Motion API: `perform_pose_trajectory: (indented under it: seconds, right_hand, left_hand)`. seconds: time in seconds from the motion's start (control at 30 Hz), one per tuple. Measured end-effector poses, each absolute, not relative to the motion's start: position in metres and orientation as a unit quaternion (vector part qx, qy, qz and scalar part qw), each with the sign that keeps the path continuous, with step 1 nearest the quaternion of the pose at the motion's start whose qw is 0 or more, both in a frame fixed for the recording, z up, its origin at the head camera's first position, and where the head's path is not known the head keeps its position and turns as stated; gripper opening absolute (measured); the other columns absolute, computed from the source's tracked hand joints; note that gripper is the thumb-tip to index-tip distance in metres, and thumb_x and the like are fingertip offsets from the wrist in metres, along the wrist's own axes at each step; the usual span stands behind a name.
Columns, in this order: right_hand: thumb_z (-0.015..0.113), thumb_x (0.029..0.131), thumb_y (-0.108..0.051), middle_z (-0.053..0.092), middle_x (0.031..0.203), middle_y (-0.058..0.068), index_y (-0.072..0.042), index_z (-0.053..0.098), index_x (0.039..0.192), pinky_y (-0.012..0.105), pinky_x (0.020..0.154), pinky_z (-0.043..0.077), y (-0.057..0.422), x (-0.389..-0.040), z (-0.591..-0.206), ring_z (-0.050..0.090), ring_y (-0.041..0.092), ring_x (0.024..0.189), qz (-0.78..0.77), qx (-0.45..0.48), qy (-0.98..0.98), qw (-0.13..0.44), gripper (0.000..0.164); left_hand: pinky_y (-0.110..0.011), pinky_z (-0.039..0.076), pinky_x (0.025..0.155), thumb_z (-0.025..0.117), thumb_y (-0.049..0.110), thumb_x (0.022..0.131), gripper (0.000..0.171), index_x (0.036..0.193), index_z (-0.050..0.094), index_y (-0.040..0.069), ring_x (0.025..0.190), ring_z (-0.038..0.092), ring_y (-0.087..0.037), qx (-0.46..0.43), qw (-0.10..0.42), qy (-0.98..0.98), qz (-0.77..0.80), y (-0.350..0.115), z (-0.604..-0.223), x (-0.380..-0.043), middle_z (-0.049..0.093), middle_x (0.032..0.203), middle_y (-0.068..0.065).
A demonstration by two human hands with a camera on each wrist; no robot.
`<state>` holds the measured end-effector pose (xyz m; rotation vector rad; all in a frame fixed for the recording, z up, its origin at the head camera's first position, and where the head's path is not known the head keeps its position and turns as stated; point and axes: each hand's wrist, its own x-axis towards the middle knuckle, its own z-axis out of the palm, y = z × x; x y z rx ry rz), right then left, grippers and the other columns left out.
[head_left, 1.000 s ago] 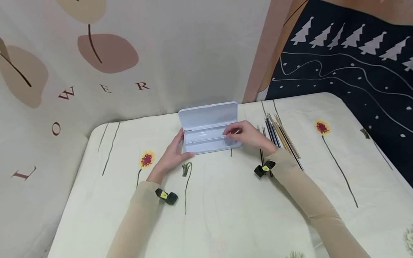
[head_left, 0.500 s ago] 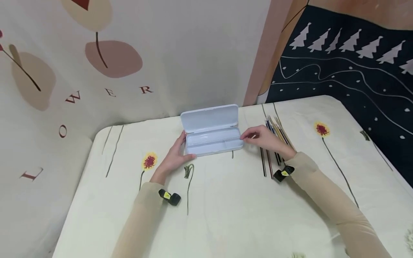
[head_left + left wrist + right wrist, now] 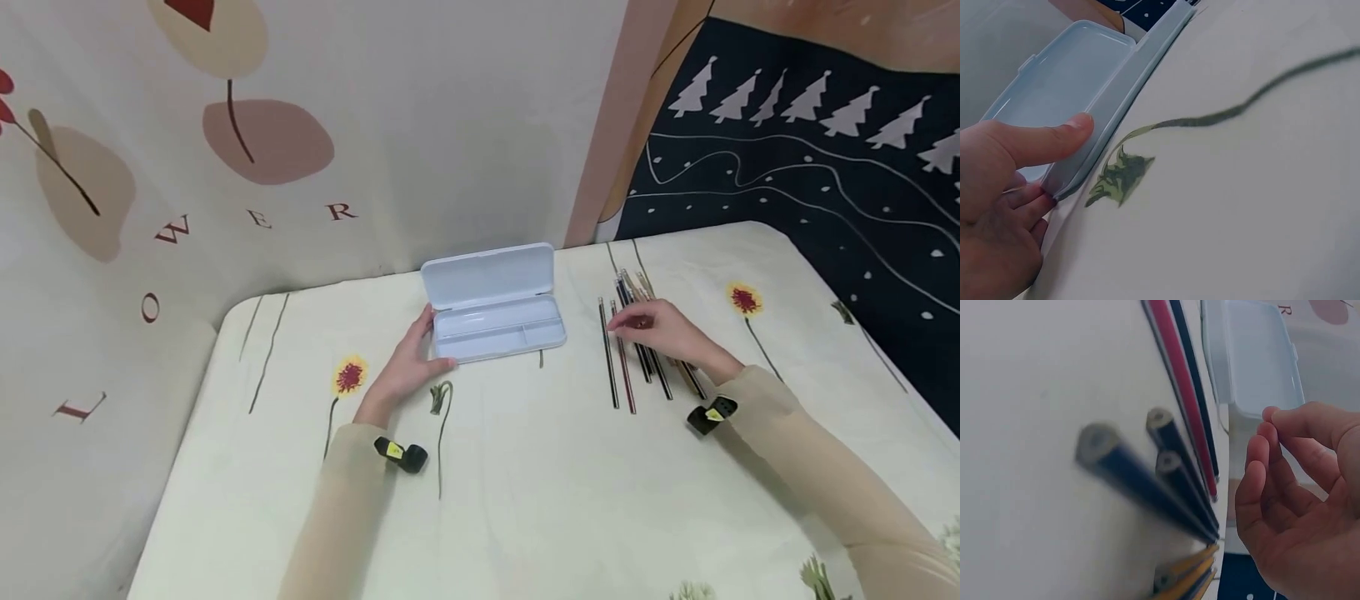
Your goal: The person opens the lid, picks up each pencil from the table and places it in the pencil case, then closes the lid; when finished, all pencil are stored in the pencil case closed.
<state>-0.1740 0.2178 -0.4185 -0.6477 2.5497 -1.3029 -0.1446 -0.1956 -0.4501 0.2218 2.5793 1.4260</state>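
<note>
A pale blue pencil case (image 3: 498,333) lies with its lid (image 3: 489,277) raised, its divided tray facing up. My left hand (image 3: 405,362) grips its left end; in the left wrist view the thumb (image 3: 1054,142) lies against the front wall and the fingers reach round the end. Over the pencils to the right hovers my right hand (image 3: 663,329), thumb and fingertips brought together with nothing seen between them. Nearest it lie a red pencil (image 3: 625,371) and a dark pencil (image 3: 608,358). More dark pencils (image 3: 1141,481) and yellow ones (image 3: 1191,572) are partly hidden under that hand.
A white cloth printed with flowers (image 3: 487,483) covers the table. Just behind the case hangs a pale curtain (image 3: 465,125) with letters, and a dark tree-patterned cloth (image 3: 787,158) hangs at the back right.
My right hand has moved right, from over the case's tray to above the pencils. My left hand stays on the case's left end.
</note>
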Motion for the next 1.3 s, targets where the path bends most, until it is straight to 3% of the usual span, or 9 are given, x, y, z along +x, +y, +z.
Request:
perform_pose_trajectory:
  seconds: [0.57,0.97,1.3]
  right_hand:
    - [0.061,0.094,-0.005,0.068,0.102,0.017,0.003,0.07,0.105,0.02,0.07,0.049,0.257,-0.167,-0.424,0.059,0.017,0.084,-0.42,-0.174,0.886,0.09,0.016]
    - [0.057,0.097,-0.008,0.063,0.11,0.024,0.006,0.064,0.117,0.023,0.064,0.049,0.285,-0.167,-0.424,0.059,0.013,0.082,-0.422,-0.107,0.897,0.077,0.025]
    - [0.059,0.093,-0.005,0.059,0.111,0.023,0.005,0.055,0.124,0.026,0.068,0.045,0.285,-0.175,-0.428,0.051,0.027,0.091,-0.397,-0.069,0.906,0.128,0.033]
  left_hand:
    - [-0.05,0.003,0.116,0.078,0.013,0.081,0.103,0.156,0.007,0.014,0.145,0.012,-0.027,0.062,0.1,0.854,0.507,-0.202,-0.45,-0.141,0.022,0.157,-0.012]
    - [-0.051,0.001,0.115,0.076,0.013,0.082,0.102,0.156,0.006,0.014,0.145,0.01,-0.026,0.06,0.111,0.849,0.514,-0.196,-0.442,-0.143,0.019,0.159,-0.008]
    - [-0.05,0.002,0.115,0.077,0.012,0.082,0.101,0.157,0.009,0.015,0.145,0.011,-0.026,0.059,0.104,0.85,0.513,-0.197,-0.447,-0.143,0.021,0.158,-0.01]
